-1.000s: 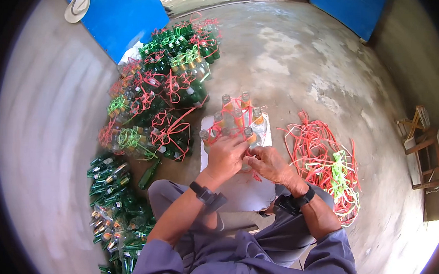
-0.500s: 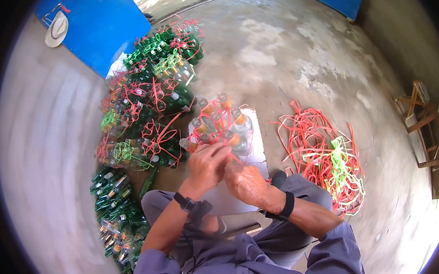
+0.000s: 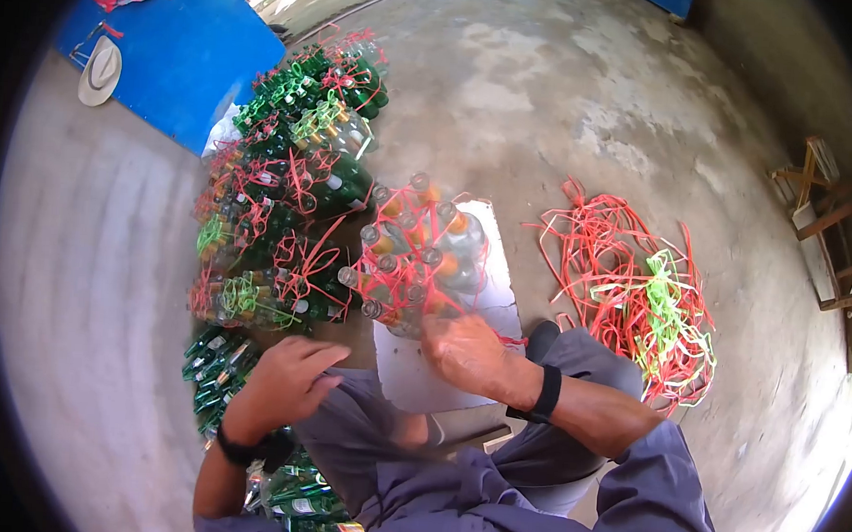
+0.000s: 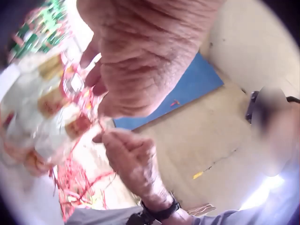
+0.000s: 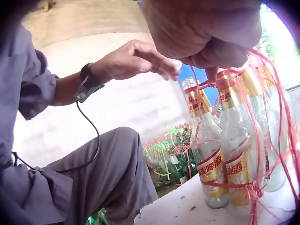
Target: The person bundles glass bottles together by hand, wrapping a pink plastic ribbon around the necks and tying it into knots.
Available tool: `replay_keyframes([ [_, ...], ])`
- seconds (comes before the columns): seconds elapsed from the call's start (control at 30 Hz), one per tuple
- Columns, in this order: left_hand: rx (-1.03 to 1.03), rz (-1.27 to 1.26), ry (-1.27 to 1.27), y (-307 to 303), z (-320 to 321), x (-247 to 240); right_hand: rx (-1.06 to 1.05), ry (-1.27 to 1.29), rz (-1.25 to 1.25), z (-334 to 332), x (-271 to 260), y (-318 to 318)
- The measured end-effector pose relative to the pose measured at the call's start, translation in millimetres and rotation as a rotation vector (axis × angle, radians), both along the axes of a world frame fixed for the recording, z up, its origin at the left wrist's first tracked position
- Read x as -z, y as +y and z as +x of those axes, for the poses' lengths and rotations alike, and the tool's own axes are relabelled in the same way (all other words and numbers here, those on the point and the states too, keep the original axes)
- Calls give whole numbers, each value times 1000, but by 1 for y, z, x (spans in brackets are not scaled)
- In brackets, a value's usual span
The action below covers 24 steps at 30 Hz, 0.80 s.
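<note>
Right wrist view: the top edge is cutting off the right hand (image 5: 206,35), which is concealing the gripped part of the red strap (image 5: 254,189). Left wrist view: blur is obscuring the clear bottles (image 4: 50,101); the top edge is cropping the left hand (image 4: 145,56).

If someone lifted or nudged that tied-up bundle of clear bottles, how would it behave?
The bundle of clear glass bottles would probably move together but rattle, since thin red strapping ties it round. Being glass, it is likely fragile if knocked. On the white board, it may resist tipping better than one bottle, as several stand side by side.
</note>
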<state>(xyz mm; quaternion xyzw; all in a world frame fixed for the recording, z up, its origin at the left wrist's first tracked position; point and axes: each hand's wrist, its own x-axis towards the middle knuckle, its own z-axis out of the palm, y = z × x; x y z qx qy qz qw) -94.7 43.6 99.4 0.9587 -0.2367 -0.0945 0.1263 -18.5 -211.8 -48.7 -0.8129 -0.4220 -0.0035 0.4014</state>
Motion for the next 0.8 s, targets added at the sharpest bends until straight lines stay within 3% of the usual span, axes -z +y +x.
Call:
replay_keyframes([
  [0.07,-11,85,30,23,-23,-8,34,-48,37,1,8,6],
  [0.13,-43,245,262,40,-49,-10,23,-37,39,2,7,4],
  [0.2,-67,213,255,38,-65,13,-9,-23,49,6,6,4],
  [0.27,146,213,43,7,-67,41,90,22,103,10,6,2],
  [0.3,135,230,119,4,-74,66,69,35,102,13,3,-1],
  [0.37,108,235,203,5,-90,116,48,564,308,22,-12,-10],
  [0.43,184,489,361,4,-110,149,64,662,254,25,-38,-22],
  [0.47,178,478,372,-4,-116,154,93,747,208,28,-43,-26],
  [0.53,94,110,771,-23,-127,161,66,760,206,39,-38,-32],
  [0.67,-39,-55,755,-36,-113,143,36,788,139,42,-45,-28],
  [0.7,38,118,634,-29,-107,157,29,787,134,40,-47,-27],
  [0.73,34,113,627,-23,-105,165,27,767,121,40,-50,-26],
  [0.8,-117,18,655,-20,-94,160,21,734,106,40,-55,-26],
])
